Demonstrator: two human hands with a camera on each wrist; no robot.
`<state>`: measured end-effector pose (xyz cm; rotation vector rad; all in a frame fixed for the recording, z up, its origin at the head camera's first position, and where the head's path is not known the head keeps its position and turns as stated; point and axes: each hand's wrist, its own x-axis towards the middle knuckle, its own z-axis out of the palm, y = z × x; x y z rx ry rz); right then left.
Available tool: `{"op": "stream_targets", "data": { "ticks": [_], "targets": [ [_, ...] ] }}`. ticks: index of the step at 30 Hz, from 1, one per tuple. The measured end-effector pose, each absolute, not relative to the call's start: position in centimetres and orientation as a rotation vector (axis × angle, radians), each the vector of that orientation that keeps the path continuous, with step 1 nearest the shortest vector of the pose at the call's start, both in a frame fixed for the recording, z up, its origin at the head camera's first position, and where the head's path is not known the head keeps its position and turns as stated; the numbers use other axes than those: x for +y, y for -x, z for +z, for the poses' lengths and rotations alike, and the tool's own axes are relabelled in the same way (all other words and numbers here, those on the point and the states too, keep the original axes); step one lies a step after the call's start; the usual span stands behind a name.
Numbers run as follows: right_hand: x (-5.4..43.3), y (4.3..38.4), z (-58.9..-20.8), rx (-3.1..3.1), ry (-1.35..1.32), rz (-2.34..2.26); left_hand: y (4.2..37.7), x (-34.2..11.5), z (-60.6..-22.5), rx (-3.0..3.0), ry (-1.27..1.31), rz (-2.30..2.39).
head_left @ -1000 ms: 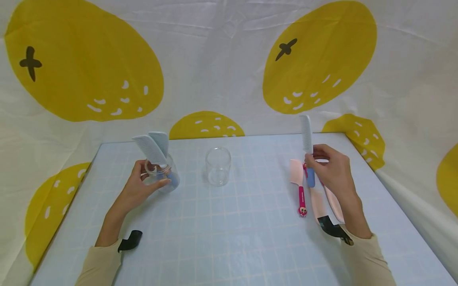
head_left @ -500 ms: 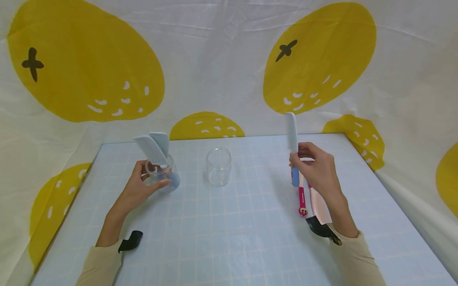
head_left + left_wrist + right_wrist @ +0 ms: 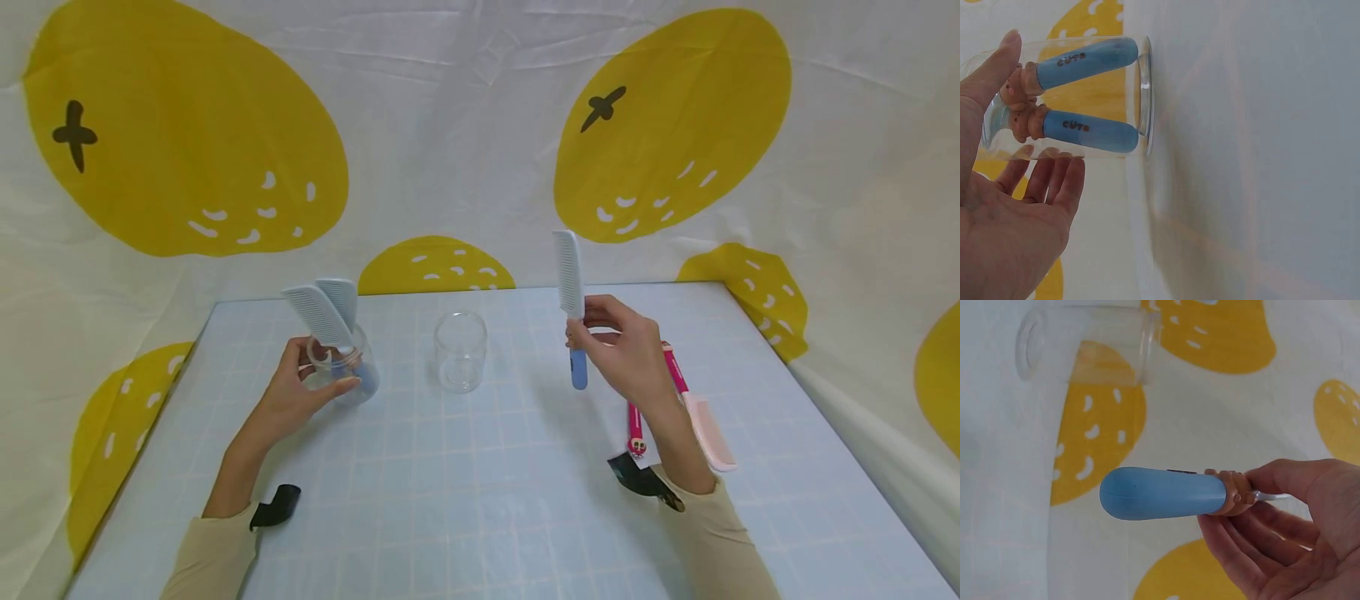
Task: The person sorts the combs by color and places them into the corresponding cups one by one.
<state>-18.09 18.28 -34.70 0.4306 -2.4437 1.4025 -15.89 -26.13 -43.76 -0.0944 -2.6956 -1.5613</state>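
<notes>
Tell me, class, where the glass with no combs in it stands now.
In the head view, the glass stands near centre, towards the far edge of the table, right of the jar holding combs and left of the raised comb.

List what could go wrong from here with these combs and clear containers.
The lifted blue-handled comb might slip, since the right hand grips it only around its neck, above the table.

The clear cup stands between the two hands, so a low sideways reach could knock it.

Two comb heads already stick out of the clear jar in the left hand; another comb might catch on them.
</notes>
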Motion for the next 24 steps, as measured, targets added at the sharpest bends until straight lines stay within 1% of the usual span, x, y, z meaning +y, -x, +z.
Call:
{"op": "stream_targets", "data": {
  "ticks": [11,24],
  "targets": [
    [15.2,18.2,-34.2,-2.408,-0.518,1.465,15.8,-26.0,-43.5,-2.681,0.117,-1.563],
    [11.7,18.5,-34.4,-2.346,-0.624,1.548,15.9,-26.2,-43.7,-2.672,0.13,-1.577]
  ]
}}
